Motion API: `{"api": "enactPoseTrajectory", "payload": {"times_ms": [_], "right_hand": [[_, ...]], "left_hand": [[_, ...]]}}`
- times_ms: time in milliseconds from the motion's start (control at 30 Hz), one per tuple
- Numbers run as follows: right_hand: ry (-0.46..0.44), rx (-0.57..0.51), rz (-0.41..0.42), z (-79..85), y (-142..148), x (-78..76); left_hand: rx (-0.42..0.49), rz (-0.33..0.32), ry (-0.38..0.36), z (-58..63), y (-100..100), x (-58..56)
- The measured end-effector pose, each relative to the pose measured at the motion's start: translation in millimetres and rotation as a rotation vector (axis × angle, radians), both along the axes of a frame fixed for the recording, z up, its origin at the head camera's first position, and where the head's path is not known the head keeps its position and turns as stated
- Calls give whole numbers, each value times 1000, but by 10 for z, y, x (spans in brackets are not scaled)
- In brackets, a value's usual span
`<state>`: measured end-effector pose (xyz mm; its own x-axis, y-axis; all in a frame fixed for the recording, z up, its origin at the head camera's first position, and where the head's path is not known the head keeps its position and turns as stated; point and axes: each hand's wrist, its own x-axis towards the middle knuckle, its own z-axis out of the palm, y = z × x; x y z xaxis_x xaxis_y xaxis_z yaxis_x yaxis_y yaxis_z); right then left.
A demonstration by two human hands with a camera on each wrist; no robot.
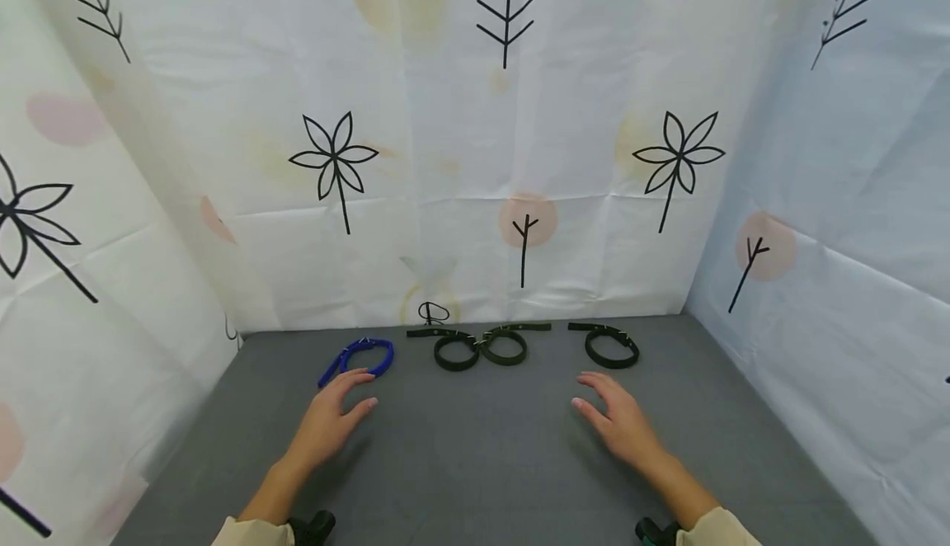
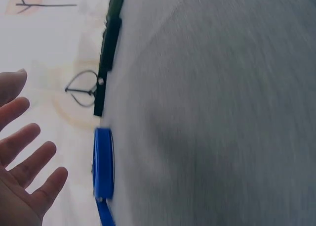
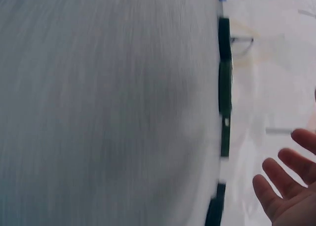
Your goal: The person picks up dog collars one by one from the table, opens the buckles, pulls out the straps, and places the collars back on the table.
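Note:
Over the grey table, my left hand [image 1: 326, 422] hovers with relaxed, spread fingers and holds nothing. Just beyond its fingertips lies a blue collar [image 1: 332, 369], a buckled loop with a loose tail; the hand partly overlaps it in the head view. My right hand [image 1: 622, 422], also relaxed and holding nothing, is over the right half of the table. Nearest to it is a dark green collar [image 1: 612, 363] at the back right. Two more green collars, one on the left [image 1: 456, 365] and one on the right [image 1: 506, 360], lie touching in the middle.
The grey table [image 1: 475, 463] reaches to a white printed cloth [image 1: 445, 117] hanging behind it, with more cloth at both sides. A small black loop drawing or cord [image 1: 433, 313] shows at the table's back edge. Dark wrist straps [image 1: 315, 527] are below the sleeves.

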<state>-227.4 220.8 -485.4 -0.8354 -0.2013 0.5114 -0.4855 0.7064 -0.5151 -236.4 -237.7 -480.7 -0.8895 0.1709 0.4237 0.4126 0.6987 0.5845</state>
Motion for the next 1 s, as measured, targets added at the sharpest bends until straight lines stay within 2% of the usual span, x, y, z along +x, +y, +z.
{"api": "enactPoseTrajectory", "payload": {"times_ms": [133,333,500,700,1000], "right_hand": [[-4,-59,18,-69,-239,-45],[-107,-165,21,-162,-515,-141],[-211,-245,38,-217,-705,-239],[-308,-327,33,-224,-897,-383],[-428,-454,35,-176,-1124,-621]], "left_hand": [[63,-2,30,-62,152,-41],[172,-3,41,-170,376,-126],[267,30,-51,-259,506,-210],[376,88,-185,-276,668,-318],[468,107,-253,-287,843,-550]]}}
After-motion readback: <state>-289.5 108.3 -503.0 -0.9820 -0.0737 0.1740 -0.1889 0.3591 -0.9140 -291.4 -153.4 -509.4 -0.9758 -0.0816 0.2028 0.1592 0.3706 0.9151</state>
